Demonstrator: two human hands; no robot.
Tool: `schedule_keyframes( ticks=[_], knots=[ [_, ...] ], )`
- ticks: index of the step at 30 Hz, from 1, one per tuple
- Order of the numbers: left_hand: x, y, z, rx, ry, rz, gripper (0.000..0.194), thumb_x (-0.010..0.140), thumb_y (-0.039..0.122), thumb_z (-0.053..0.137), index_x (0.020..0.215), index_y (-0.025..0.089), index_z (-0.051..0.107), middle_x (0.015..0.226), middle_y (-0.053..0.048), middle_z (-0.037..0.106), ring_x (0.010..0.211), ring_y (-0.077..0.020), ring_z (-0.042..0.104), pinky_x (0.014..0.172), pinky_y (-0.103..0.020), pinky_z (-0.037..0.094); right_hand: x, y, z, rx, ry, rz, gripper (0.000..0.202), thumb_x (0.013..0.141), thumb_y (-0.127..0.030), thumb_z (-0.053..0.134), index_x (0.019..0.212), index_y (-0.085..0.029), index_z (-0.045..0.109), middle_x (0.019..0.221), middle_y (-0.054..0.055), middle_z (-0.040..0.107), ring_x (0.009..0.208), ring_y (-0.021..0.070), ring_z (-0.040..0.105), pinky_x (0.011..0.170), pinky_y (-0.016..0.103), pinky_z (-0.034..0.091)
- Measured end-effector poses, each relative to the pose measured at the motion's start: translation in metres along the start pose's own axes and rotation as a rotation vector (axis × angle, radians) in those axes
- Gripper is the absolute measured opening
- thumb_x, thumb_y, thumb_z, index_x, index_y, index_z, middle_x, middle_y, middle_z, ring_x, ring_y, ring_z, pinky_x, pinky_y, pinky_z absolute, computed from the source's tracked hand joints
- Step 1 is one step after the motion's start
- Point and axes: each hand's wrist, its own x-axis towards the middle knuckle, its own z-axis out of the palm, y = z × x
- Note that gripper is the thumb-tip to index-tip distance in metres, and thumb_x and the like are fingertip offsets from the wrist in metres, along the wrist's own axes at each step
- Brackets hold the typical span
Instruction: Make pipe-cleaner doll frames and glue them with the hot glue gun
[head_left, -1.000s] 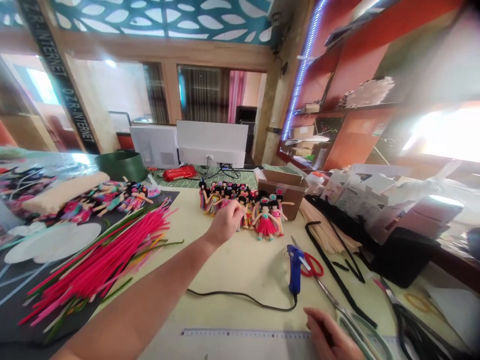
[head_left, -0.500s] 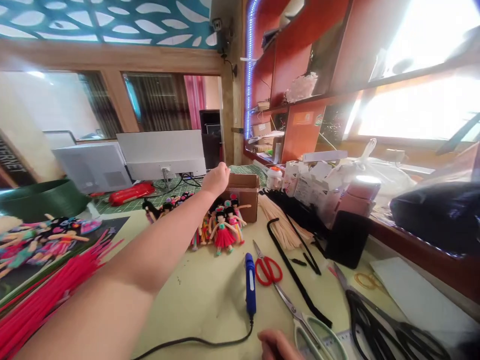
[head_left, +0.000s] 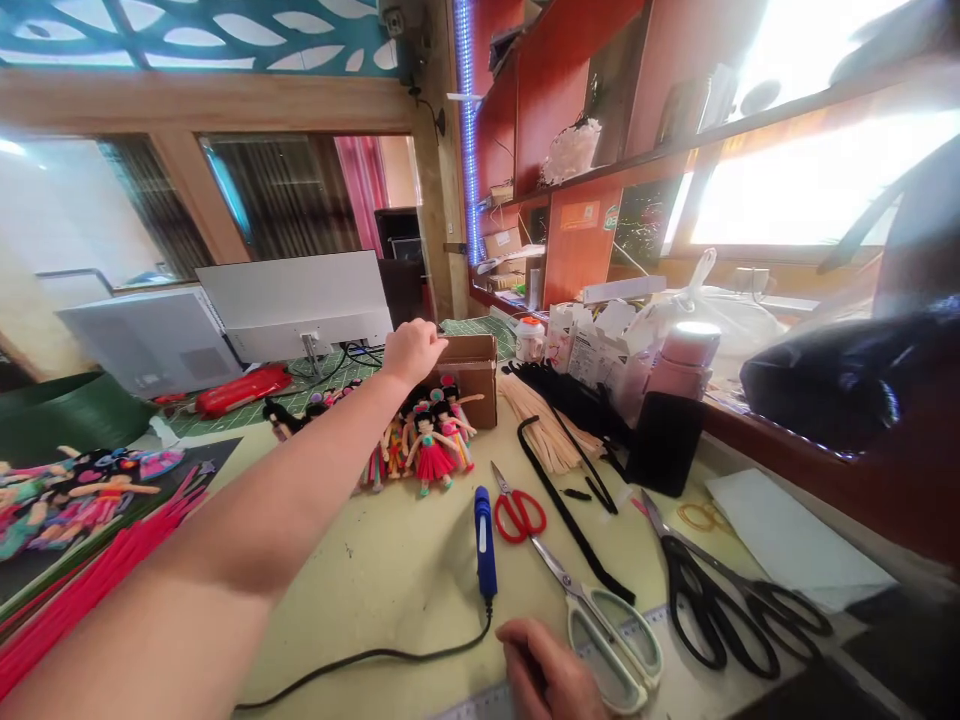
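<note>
Left hand [head_left: 412,350] dropped onto cardboard box [head_left: 472,372] edge, fingers curled; right hand [head_left: 551,680] loose beside 3 scissors.

Left arm stretched far forward, its hand [head_left: 411,352] loosely curled (knuckles up); right hand [head_left: 551,675] low, fingers bent.

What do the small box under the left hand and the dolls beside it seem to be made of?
The box looks like plain brown cardboard, matte, with folded flaps. The dolls seem wrapped in fuzzy coloured yarn or pipe cleaner, with thin stiff limbs; the exact fibre is unclear. The left hand rests at the box's edge.
</note>
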Motion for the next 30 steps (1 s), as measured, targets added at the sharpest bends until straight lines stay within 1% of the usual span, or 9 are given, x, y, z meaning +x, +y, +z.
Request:
schedule_keyframes(
  ticks=[3,6,8,11,14,19,24,27,30],
  knots=[
    [-0.037,0.001,-0.011,-0.261,0.066,0.055,0.028,0.074,0.023,0.062,0.102,0.018,0.062,0.107,-0.006,0.059,0.086,-0.0161,0.058,0.084,-0.03,0.046,0.001,-0.01,-0.009,-0.02,-0.066,0.013,0.019,0.091,-0.027,0.045,0.089,-0.02,0.063,0.076,0.002,0.066,0.068,0.0147,0.063,0.063,0.02,0.047],
    [-0.094,-0.001,-0.02,-0.439,0.018,0.057,0.026,0.078,0.025,0.06,0.103,0.018,0.062,0.104,-0.005,0.059,0.083,-0.014,0.057,0.082,-0.028,0.046,0.002,-0.02,-0.013,-0.042,-0.082,0.045,0.019,0.091,-0.026,0.045,0.09,-0.02,0.063,0.079,0.003,0.067,0.072,0.0159,0.064,0.066,0.022,0.047],
    [-0.139,-0.005,-0.023,-0.494,-0.065,0.032,0.021,0.081,0.028,0.057,0.099,0.018,0.063,0.097,-0.004,0.061,0.082,-0.0142,0.057,0.08,-0.027,0.045,0.002,-0.024,-0.014,-0.053,-0.097,0.065,0.019,0.091,-0.026,0.045,0.089,-0.02,0.063,0.08,0.003,0.068,0.074,0.0165,0.064,0.068,0.023,0.047],
    [-0.205,-0.016,-0.021,-0.609,-0.301,-0.099,0.018,0.083,0.032,0.054,0.083,0.017,0.065,0.078,-0.001,0.064,0.071,-0.0137,0.057,0.067,-0.024,0.043,0.002,-0.025,-0.013,-0.058,-0.114,0.095,0.019,0.09,-0.028,0.045,0.09,-0.021,0.063,0.082,0.003,0.068,0.076,0.0169,0.064,0.069,0.024,0.047],
    [-0.251,-0.028,-0.012,-0.683,-0.364,-0.204,0.019,0.084,0.033,0.053,0.081,0.018,0.063,0.07,0.0,0.064,0.066,-0.0128,0.056,0.062,-0.023,0.041,0.003,-0.024,-0.012,-0.061,-0.155,0.115,0.021,0.09,-0.032,0.047,0.09,-0.021,0.064,0.082,0.003,0.068,0.075,0.0174,0.063,0.068,0.025,0.047],
    [-0.276,-0.043,0.003,-0.693,-0.358,-0.25,0.023,0.086,0.036,0.05,0.077,0.019,0.062,0.068,0.001,0.064,0.063,-0.012,0.055,0.061,-0.022,0.039,0.022,-0.028,-0.035,-0.026,-0.189,0.167,0.028,0.088,-0.041,0.048,0.095,-0.02,0.064,0.072,0.002,0.065,0.064,0.0159,0.06,0.058,0.024,0.047],
    [-0.286,-0.041,0.011,-0.557,-0.453,-0.167,0.02,0.086,0.032,0.049,0.077,0.02,0.063,0.072,0.0,0.065,0.068,-0.0143,0.057,0.063,-0.024,0.039,0.073,-0.022,-0.079,-0.436,0.073,0.171,0.027,0.083,-0.041,0.05,0.094,-0.022,0.066,0.081,0.003,0.067,0.07,0.0172,0.06,0.067,0.028,0.044],
    [-0.294,-0.037,0.009,-0.488,-0.592,-0.011,0.016,0.084,0.028,0.052,0.08,0.02,0.064,0.083,-0.003,0.068,0.078,-0.0166,0.06,0.069,-0.025,0.04,0.097,-0.004,-0.091,-0.708,-0.023,0.242,0.023,0.079,-0.039,0.054,0.091,-0.022,0.064,0.082,0.003,0.067,0.077,0.0201,0.06,0.066,0.029,0.04],
    [-0.297,-0.036,0.006,-0.475,-0.637,0.052,0.015,0.084,0.027,0.051,0.084,0.021,0.065,0.089,-0.004,0.068,0.084,-0.0174,0.061,0.073,-0.026,0.041,0.105,0.015,-0.09,-0.838,-0.147,0.365,0.015,0.075,-0.035,0.055,0.077,-0.021,0.061,0.077,0.004,0.065,0.075,0.0213,0.058,0.062,0.029,0.036]
  ],
)
